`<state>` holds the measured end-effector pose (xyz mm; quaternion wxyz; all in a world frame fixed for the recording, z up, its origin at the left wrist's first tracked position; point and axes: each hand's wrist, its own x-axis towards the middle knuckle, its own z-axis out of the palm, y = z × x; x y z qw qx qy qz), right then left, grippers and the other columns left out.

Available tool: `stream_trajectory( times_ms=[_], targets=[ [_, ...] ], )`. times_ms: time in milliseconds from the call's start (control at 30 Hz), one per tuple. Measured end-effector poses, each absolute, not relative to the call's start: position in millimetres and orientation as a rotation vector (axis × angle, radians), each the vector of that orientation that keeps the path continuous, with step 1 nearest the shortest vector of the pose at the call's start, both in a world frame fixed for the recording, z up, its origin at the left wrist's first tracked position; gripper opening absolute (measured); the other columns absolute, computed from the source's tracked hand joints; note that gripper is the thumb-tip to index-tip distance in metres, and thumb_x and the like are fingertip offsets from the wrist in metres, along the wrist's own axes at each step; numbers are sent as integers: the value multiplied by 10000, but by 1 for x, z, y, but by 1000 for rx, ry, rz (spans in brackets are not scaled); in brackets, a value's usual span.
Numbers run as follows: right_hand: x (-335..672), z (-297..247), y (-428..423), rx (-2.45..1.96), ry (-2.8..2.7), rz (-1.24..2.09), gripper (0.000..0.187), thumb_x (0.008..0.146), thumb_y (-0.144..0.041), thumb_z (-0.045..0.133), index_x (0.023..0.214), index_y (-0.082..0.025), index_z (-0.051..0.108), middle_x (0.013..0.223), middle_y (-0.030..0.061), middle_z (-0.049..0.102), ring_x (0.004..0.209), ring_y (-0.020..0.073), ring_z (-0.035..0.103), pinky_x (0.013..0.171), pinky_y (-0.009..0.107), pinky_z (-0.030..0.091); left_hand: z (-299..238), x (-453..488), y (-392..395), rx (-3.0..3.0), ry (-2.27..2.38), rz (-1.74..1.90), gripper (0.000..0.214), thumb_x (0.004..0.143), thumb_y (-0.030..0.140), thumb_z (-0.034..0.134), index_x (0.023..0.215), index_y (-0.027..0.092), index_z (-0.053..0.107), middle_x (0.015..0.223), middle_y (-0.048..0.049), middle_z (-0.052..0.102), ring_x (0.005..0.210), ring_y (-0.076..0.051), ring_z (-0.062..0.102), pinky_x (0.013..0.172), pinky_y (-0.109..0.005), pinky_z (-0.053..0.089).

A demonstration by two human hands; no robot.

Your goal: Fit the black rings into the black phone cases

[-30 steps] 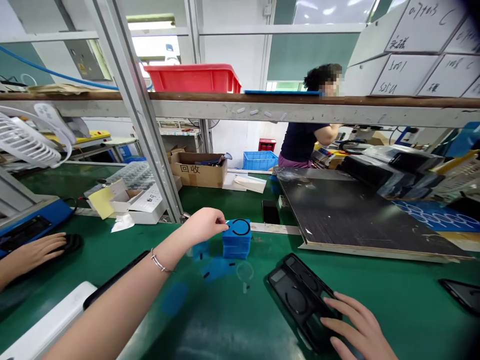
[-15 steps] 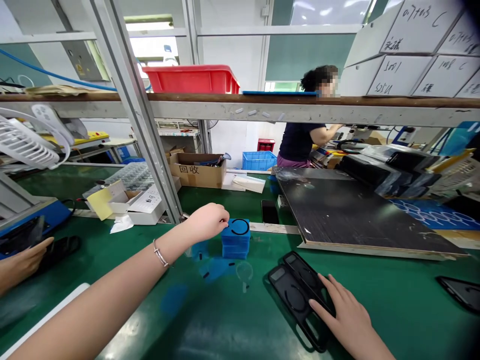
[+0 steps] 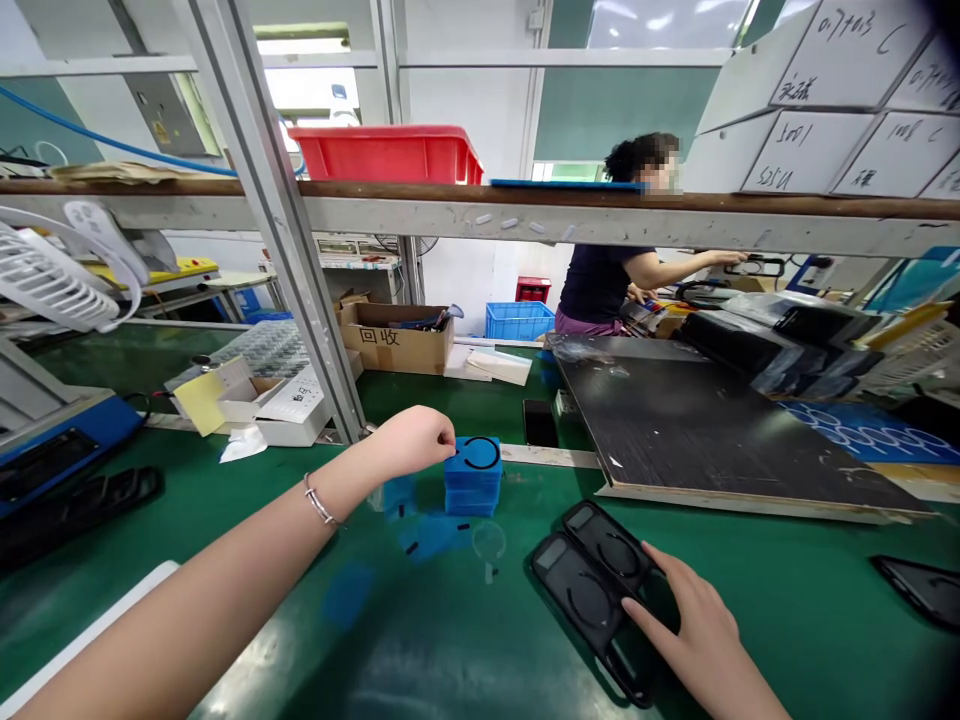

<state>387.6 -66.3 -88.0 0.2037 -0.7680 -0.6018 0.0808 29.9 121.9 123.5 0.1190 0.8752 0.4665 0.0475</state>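
At the far reach of the left arm, the left hand [image 3: 412,440] has its fingers bunched into a closed pinch against the top left edge of a blue stack [image 3: 472,485] of small pads. Whether a sheet is actually caught between the fingertips cannot be told. A black ring [image 3: 481,453] lies on the stack's top face, just beside those fingertips. A bracelet [image 3: 319,503] sits on the wrist.

Nearer the body, the right hand [image 3: 694,630] lies open and flat, its fingers resting on the near end of two black phone cases [image 3: 592,585] that lie side by side and touching on the green table [image 3: 787,620]. Each case shows a ring outline on its upturned face.

Between the two hands, a clear ring-shaped film [image 3: 489,545] and some blue scraps [image 3: 427,535] lie loose on the table, which reads as backing already peeled. Judging from that, both cases look well along, while the ring on the stack is not yet lifted.

Beyond the right hand, a dark board [image 3: 697,430] covers the table, and another black case [image 3: 922,590] lies well apart at the right edge. Beyond the left hand stands a slanted metal post [image 3: 292,260]. Across the bench a person [image 3: 607,280] works at a separate station.
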Motion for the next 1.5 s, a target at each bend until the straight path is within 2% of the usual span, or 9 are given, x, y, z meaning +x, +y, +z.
stream_trajectory(
  times_ms=[100, 233, 400, 533, 667, 867, 1000, 1133, 1500],
  targets=[
    [378, -75, -76, -2046, -1695, 173, 620, 926, -620, 447, 1457, -300, 421, 1477, 112, 499, 1338, 389, 475, 986, 569, 491, 124, 29, 123, 2572, 1354, 140, 200, 764, 211, 573, 793, 211, 771, 818, -42, 773, 676, -198, 690, 529, -240, 464],
    [370, -68, -90, -1861, -1843, 234, 621, 926, -519, 538, 1492, -336, 358, 1498, 96, 472, 1346, 368, 474, 972, 501, 532, 124, 22, 127, 2637, 1230, 126, 211, 788, 257, 596, 870, 238, 790, 896, -26, 786, 729, -192, 708, 575, -229, 491],
    [374, -78, -95, -1790, -2035, 274, 650, 895, -476, 612, 1490, -379, 369, 1473, 74, 515, 1327, 363, 507, 939, 466, 564, 124, 14, 133, 2823, 1035, 134, 180, 813, 234, 613, 843, 253, 789, 923, -36, 783, 836, -210, 715, 710, -254, 505],
    [378, -85, -93, -1796, -2095, 266, 682, 900, -481, 612, 1513, -388, 329, 1493, 65, 501, 1326, 355, 514, 913, 440, 580, 126, 16, 133, 3002, 867, 129, 207, 845, 169, 576, 747, 248, 741, 814, -34, 754, 775, -202, 686, 739, -278, 484],
    [375, -83, -93, -1793, -2121, 238, 692, 898, -490, 613, 1521, -386, 331, 1495, 74, 499, 1307, 359, 532, 906, 446, 584, 127, 22, 134, 3151, 770, 175, 216, 828, 98, 561, 702, 227, 681, 761, -38, 717, 760, -196, 658, 885, -334, 458],
    [370, -82, -93, -1744, -2165, 191, 705, 876, -473, 643, 1515, -383, 358, 1472, 84, 520, 1287, 371, 546, 918, 469, 577, 125, 29, 138, 3222, 951, 555, 269, 922, 116, 446, 892, 212, 695, 921, -83, 729, 915, -225, 652, 1057, -454, 351],
    [369, -81, -93, -1751, -2155, 230, 708, 881, -476, 637, 1518, -387, 343, 1476, 85, 516, 1288, 370, 548, 901, 459, 588, 113, 37, 134, 3163, 1079, 763, 336, 1003, 227, 359, 975, 213, 694, 894, -80, 741, 857, -209, 667, 1006, -440, 404],
    [364, -80, -93, -1768, -2121, 239, 674, 887, -462, 633, 1504, -387, 370, 1485, 79, 506, 1303, 369, 533, 913, 453, 583, 102, 54, 131, 3119, 1062, 774, 353, 1008, 252, 338, 991, 191, 685, 743, -75, 714, 731, -213, 667, 812, -378, 483],
    [355, -77, -93, -1814, -2072, 354, 683, 875, -437, 636, 1499, -391, 363, 1505, 62, 478, 1346, 356, 490, 968, 463, 557, 84, 71, 140, 2720, 1213, 873, 227, 987, 282, 382, 1044, 202, 587, 861, -79, 738, 833, -250, 706, 723, -336, 516]
  ],
)
